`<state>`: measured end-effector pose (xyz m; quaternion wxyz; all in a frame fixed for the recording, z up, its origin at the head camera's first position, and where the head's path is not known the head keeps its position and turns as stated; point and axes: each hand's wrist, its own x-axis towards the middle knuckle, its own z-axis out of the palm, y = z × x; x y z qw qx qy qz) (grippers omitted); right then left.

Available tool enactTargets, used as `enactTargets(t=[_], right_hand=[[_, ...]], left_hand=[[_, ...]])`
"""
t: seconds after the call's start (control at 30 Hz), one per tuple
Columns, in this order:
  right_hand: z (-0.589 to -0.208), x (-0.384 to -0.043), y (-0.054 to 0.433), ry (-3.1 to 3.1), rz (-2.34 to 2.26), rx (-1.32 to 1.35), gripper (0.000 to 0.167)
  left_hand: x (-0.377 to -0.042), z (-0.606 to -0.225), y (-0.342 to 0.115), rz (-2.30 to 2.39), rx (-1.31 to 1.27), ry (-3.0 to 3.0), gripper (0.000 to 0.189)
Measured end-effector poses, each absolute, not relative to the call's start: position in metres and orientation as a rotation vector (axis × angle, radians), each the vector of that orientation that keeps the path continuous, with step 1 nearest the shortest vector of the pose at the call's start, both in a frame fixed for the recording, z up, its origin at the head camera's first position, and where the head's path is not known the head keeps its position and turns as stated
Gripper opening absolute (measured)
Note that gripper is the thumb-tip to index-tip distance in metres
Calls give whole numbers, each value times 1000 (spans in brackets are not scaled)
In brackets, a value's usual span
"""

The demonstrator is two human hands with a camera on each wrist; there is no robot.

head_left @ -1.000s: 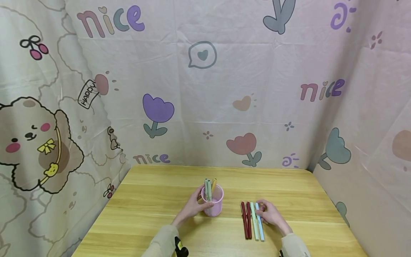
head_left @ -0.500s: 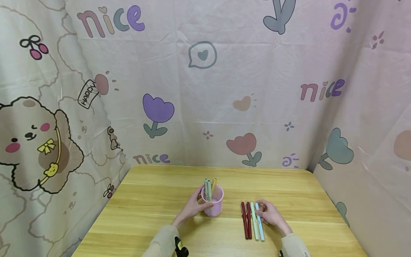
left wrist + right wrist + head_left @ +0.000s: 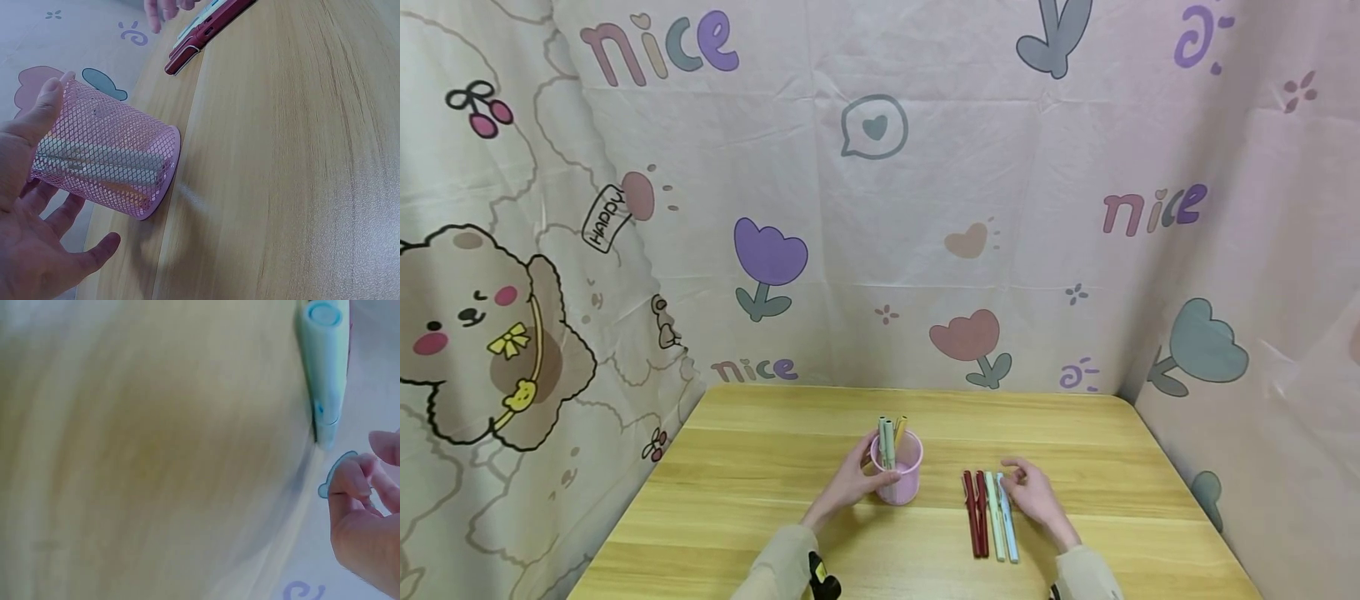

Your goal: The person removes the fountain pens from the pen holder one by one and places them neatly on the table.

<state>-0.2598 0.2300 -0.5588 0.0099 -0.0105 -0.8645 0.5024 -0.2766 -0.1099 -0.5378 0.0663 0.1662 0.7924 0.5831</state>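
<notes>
A pink mesh cup (image 3: 907, 487), round and slightly wider at its solid rim, is stood upright on the wooden tabletop (image 3: 760, 442) and is gripped near the rim by the left hand (image 3: 852, 481); inside it, two grey-green pens (image 3: 889, 442) and a yellow pen (image 3: 902, 427) are held at a lean, their ends raised above the rim; to the cup's right, four pens are laid flat in a close, nearly parallel row: two dark red pens (image 3: 982, 517), one fitted with a visible metal clip, then a pale green pen (image 3: 996, 517), then a light blue pen (image 3: 1008, 525), beside whose far end the right hand (image 3: 1033, 494) is held; whether that pen is touched cannot be told
</notes>
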Motion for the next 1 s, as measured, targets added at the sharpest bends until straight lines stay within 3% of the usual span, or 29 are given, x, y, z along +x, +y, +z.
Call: enactTargets(t=[0.57,1.0], right_hand=[[-547,-270,196,-2512,1512,94,32],[-533,-301,142,-2470,1633,340,28]], left_hand=[[-277,-538,-110,1765,487,2381,90],[-279,-539,-110,1762,514,2384,88]])
